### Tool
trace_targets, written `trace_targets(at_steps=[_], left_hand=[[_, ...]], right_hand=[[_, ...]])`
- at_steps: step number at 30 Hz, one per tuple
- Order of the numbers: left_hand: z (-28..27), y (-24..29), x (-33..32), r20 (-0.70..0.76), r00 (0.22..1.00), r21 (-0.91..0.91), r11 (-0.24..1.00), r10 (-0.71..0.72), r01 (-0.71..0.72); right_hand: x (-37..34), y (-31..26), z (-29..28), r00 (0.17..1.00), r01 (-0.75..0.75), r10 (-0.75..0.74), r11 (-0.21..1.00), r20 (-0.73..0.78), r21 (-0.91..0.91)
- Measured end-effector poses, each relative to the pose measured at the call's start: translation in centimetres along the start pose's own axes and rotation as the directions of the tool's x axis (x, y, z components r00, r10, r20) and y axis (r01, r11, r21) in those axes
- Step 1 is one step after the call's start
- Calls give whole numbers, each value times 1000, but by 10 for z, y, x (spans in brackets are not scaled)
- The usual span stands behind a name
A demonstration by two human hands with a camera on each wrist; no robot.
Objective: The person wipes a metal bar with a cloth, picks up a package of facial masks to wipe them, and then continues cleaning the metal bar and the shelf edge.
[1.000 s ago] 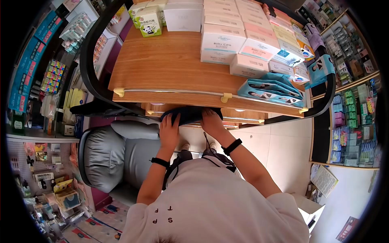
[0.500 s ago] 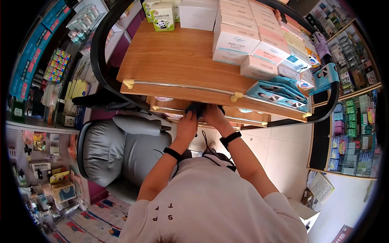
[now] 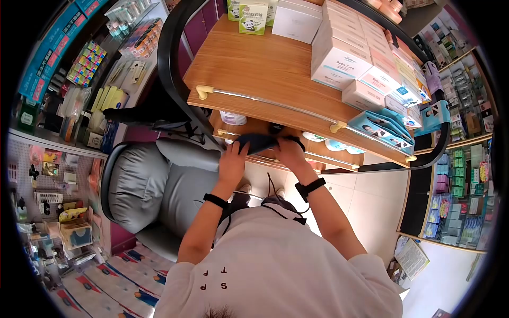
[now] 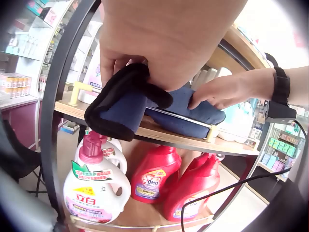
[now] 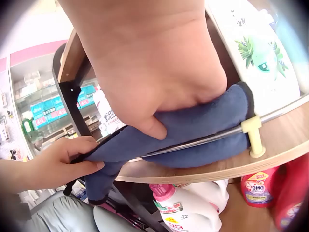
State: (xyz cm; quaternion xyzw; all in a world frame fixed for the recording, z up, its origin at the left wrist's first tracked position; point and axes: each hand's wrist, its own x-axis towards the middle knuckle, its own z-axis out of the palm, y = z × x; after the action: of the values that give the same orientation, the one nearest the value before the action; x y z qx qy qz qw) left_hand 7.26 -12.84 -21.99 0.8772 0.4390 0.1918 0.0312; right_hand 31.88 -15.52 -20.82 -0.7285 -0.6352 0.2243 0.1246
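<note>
A navy blue cloth with black edging (image 3: 257,142) spans both hands at the front of the shelf below the top board. My left hand (image 3: 232,161) pinches its left end between thumb and fingers; in the left wrist view the black-edged end of the cloth (image 4: 123,113) hangs over the metal rail. At the other end, my right hand (image 3: 290,155) grips the cloth from above, thumb over the near side. The right wrist view shows the cloth (image 5: 207,118) bunched along the metal rail (image 5: 193,143), with part of it below the rail. Most right fingertips are hidden.
The wooden top shelf (image 3: 254,63) holds Baby Care boxes (image 3: 344,61) and blue packets (image 3: 384,130). White detergent bottles (image 4: 96,188) and red OMO bottles (image 4: 153,176) stand on the shelf below the hands. A grey armchair (image 3: 140,183) sits at left.
The hands came together with the cloth bunched between them, then moved apart again, stretching it between them. The head view has shifted, so the shelf now sits farther right.
</note>
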Motion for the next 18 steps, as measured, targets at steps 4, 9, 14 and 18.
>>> trace_targets(at_steps=[4,9,14,18], left_hand=[[-6,-34,-4,-41,998,24,998,-51,52],[-17,-64,-2,-36,990,29,990,-134,135],[-14,-61,-2,-68,995,-58,995,-79,76],[-1,-42,-3,21,999,-35,998,44,-44]], right_hand=[[13,-29,18,975,177,-162,981,-151,86],[42,-70,56,954,245,-207,955,-215,167],[49,-80,73,936,256,-219,961,-274,106],[19,-87,75,953,-3,-54,982,-298,-188]])
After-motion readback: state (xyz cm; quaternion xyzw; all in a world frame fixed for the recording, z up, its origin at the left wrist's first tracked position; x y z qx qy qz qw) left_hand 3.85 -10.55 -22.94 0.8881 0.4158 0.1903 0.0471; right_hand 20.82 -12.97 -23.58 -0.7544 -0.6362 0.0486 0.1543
